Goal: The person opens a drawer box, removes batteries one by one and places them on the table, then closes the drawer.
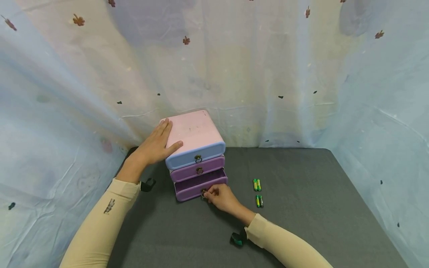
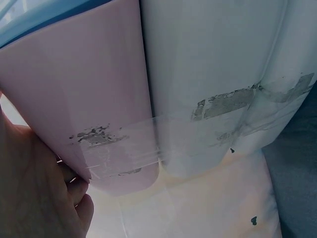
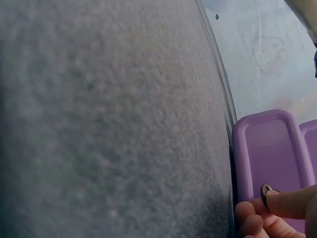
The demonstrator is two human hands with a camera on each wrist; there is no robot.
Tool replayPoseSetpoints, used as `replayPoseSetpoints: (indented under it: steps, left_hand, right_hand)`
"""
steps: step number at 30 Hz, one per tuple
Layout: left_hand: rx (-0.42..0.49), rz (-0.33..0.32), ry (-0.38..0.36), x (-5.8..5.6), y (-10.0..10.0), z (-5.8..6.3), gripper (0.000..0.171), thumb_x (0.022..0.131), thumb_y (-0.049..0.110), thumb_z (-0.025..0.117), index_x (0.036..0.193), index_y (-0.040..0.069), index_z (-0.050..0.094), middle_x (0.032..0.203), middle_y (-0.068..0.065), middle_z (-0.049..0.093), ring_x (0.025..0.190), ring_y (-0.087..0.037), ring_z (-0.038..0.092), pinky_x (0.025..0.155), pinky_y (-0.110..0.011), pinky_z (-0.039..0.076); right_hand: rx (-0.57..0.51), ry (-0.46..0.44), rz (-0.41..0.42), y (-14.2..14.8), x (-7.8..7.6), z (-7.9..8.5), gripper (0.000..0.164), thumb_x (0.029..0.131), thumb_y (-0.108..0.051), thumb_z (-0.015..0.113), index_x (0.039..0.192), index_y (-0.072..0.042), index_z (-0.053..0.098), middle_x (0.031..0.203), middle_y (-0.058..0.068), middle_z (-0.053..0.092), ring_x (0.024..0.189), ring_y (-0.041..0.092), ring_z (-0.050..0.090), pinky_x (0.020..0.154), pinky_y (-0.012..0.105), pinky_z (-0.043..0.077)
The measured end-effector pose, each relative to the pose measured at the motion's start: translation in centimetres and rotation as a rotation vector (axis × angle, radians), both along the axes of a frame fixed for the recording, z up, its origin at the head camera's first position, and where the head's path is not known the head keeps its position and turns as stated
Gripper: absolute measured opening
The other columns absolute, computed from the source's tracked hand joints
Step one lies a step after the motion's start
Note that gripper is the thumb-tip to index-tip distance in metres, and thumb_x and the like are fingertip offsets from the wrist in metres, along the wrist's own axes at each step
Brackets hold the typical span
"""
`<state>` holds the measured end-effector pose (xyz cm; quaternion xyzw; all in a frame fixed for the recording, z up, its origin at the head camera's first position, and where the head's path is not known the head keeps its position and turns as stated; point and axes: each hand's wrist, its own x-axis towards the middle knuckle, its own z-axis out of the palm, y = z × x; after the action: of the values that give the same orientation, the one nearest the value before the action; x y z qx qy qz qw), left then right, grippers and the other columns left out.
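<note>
A small three-drawer cabinet stands on the dark table, with a pink top [image 1: 192,128], a blue top drawer [image 1: 181,160] and two purple drawers below. My left hand [image 1: 155,147] rests on the left edge of the pink top, fingers spread and thumb across it. In the left wrist view its fingers lie along the pink side [image 2: 99,89]. The bottom purple drawer [image 1: 189,192] is pulled partly out, its inside showing. With thumb and fingers my right hand [image 1: 222,199] pinches the ring pull [image 3: 265,192] on that drawer's front. The middle drawer [image 1: 181,173] and the blue one are closed.
Two pairs of green and yellow batteries, a rear pair [image 1: 257,185] and a front pair [image 1: 259,201], lie on the grey tabletop [image 1: 301,186] right of the cabinet. A pale patterned curtain [image 1: 234,74] hangs behind and along both sides.
</note>
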<state>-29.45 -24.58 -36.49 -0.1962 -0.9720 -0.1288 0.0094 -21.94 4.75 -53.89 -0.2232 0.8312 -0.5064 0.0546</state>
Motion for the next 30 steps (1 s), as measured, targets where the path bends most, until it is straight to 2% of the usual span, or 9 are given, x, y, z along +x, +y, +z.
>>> replayPoseSetpoints:
  steps: [6,13,23,30]
  left_hand:
    - [-0.012,0.005,-0.001,0.0,0.0,0.1,0.103,0.109,0.07,0.037,0.17,0.002,-0.009,0.179,-0.017,-0.014,0.166,-0.034,-0.012,0.133,-0.055,0.0]
    - [-0.011,0.007,-0.001,0.0,0.0,0.1,0.103,0.109,0.07,0.038,0.17,0.001,-0.009,0.179,-0.017,-0.013,0.166,-0.034,-0.011,0.134,-0.055,0.0]
    - [-0.007,0.006,0.006,0.1,0.0,0.1,0.103,0.109,0.069,0.038,0.17,0.001,-0.008,0.179,-0.017,-0.013,0.166,-0.034,-0.011,0.134,-0.054,0.0]
    - [-0.002,0.005,0.004,0.0,0.1,0.0,0.103,0.109,0.07,0.038,0.17,0.001,-0.009,0.179,-0.017,-0.013,0.166,-0.034,-0.011,0.134,-0.055,0.0]
  right_hand:
    - [-0.023,-0.009,0.018,0.3,0.6,0.2,0.021,0.103,-0.012,0.074,0.087,0.002,0.076,0.074,0.007,0.073,0.057,0.002,0.056,0.051,0.02,0.044]
    - [-0.014,-0.027,0.024,0.6,1.2,0.1,0.021,0.104,-0.014,0.074,0.089,0.001,0.077,0.074,0.006,0.074,0.057,0.001,0.056,0.051,0.019,0.043]
    - [-0.024,-0.005,0.047,1.0,2.3,0.2,0.02,0.103,-0.012,0.074,0.09,0.003,0.077,0.075,0.008,0.074,0.057,0.0,0.056,0.051,0.019,0.044]
    - [-0.018,0.0,0.053,1.4,2.9,0.0,0.022,0.103,-0.013,0.074,0.088,0.002,0.077,0.072,0.004,0.072,0.055,0.0,0.054,0.05,0.019,0.043]
